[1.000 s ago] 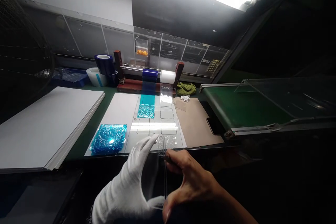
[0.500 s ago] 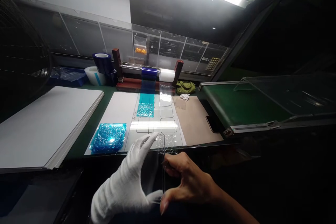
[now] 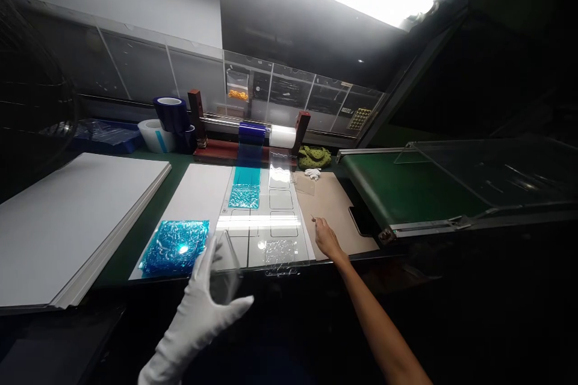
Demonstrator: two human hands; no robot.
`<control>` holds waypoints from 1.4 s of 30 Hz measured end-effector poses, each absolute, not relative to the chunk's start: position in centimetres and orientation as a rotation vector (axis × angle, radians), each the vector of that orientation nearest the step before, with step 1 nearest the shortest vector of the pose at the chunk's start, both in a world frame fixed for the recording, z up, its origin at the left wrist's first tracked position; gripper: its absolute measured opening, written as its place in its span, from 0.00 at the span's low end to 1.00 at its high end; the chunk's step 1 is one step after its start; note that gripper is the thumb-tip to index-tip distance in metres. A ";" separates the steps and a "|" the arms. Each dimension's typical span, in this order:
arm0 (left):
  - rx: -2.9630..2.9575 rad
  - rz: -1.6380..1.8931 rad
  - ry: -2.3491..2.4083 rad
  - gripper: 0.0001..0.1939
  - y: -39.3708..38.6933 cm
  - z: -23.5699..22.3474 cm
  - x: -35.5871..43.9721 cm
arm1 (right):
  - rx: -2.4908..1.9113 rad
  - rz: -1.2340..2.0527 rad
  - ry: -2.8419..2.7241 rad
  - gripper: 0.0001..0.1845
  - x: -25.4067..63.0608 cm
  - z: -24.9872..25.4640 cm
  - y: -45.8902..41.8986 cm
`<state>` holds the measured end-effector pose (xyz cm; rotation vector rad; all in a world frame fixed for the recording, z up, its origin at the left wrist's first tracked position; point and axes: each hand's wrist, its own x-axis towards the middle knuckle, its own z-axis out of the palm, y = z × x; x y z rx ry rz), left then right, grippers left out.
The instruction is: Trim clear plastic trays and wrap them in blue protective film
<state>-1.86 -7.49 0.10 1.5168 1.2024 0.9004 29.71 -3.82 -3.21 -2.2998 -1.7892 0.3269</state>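
Observation:
My left hand [image 3: 205, 307], in a white glove, grips a thin clear rectangular panel [image 3: 229, 267] by its edges, tilted in front of the bench edge. My bare right hand [image 3: 329, 240] is over the brown sheet [image 3: 352, 234], with its fingertips pinched together. A tiny thing shows at those fingertips, too small to make out. Left of the panel lies a stack of shiny blue film-covered pieces [image 3: 174, 246]. A clear wrinkled film piece [image 3: 280, 252] rests at the front of the outlined template sheet [image 3: 239, 249].
A dispenser holds a blue film roll [image 3: 251, 132] and a clear film roll [image 3: 283, 136]. White sheets [image 3: 90, 210] are stacked at left. A phone [image 3: 360, 221], a green patterned cloth [image 3: 314, 157] and a green conveyor belt [image 3: 401, 186] stand at right. Spare rolls [image 3: 157, 135] sit behind.
My right hand has let go of the clear panel and moved forward and right over the brown sheet. My left hand has moved left with the panel, turning it.

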 end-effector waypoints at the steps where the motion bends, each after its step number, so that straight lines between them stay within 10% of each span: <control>1: 1.326 0.850 1.043 0.53 -7.7 -0.5 -2.2 | -2.367 0.319 -1.784 0.20 31.0 -4.4 -3.1; 10: 0.202 0.636 0.334 0.63 -8.8 -2.0 -0.5 | -2.399 0.231 -1.887 0.21 33.0 -6.3 -0.2; 22: 0.151 0.604 0.250 0.64 -7.0 -1.7 3.7 | -1.264 0.443 -2.536 0.60 19.9 2.7 -6.5; 42: -0.155 0.534 0.323 0.55 -7.3 -10.9 7.2 | -1.686 0.059 -2.483 0.54 30.5 -9.0 4.9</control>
